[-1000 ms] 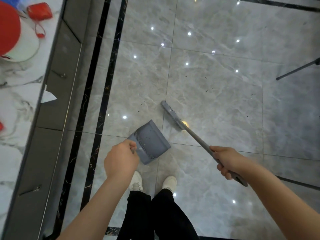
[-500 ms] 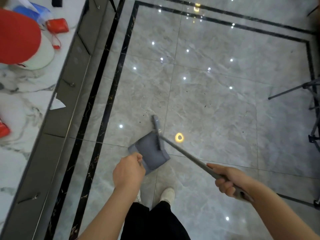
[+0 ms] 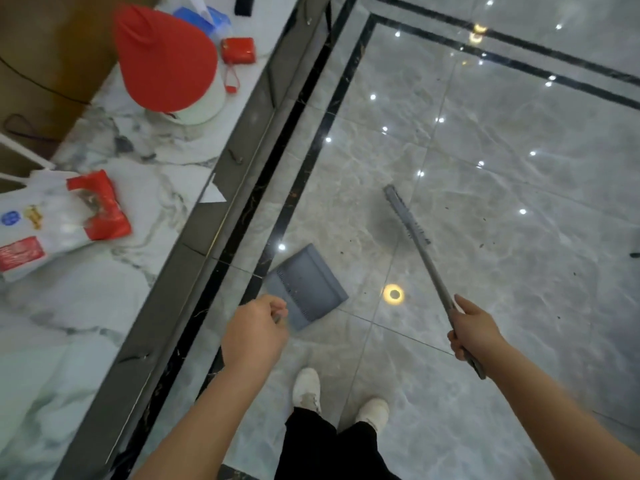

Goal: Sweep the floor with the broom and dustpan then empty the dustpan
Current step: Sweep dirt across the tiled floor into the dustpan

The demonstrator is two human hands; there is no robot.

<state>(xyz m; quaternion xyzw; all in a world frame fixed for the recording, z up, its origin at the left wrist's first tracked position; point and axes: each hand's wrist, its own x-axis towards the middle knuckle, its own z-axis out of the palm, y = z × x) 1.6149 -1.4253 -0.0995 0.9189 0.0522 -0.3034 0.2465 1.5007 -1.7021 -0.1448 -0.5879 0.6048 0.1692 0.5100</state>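
Though apart, dustpan [image 3: 306, 286] below left hand [image 3: 254, 332]

Left hand [image 3: 254, 332] grips dustpan [image 3: 306, 287]; right hand [image 3: 474, 329] grips broom [image 3: 408, 220].

The dustpan [image 3: 306, 287] just ahead of the left hand [image 3: 254, 332] is slate grey, and the broom [image 3: 412, 230] gripped by the right hand [image 3: 472, 329] is grey too, head and handle alike. The floor [image 3: 502, 202] beneath both hands is pale grey marble-veined tile, crossed by twin black border stripes [image 3: 277, 216] with gold flecks. Left of the left hand, the countertop [image 3: 104, 306] is white with grey veining. Farther beyond it sits a red dome-shaped lid [image 3: 162, 57], a small red pouch [image 3: 239, 50], and a white bag [image 3: 52, 220] with red patches. Near the forearms, the shoes [image 3: 306, 388] are white and the trousers [image 3: 325, 445] black.
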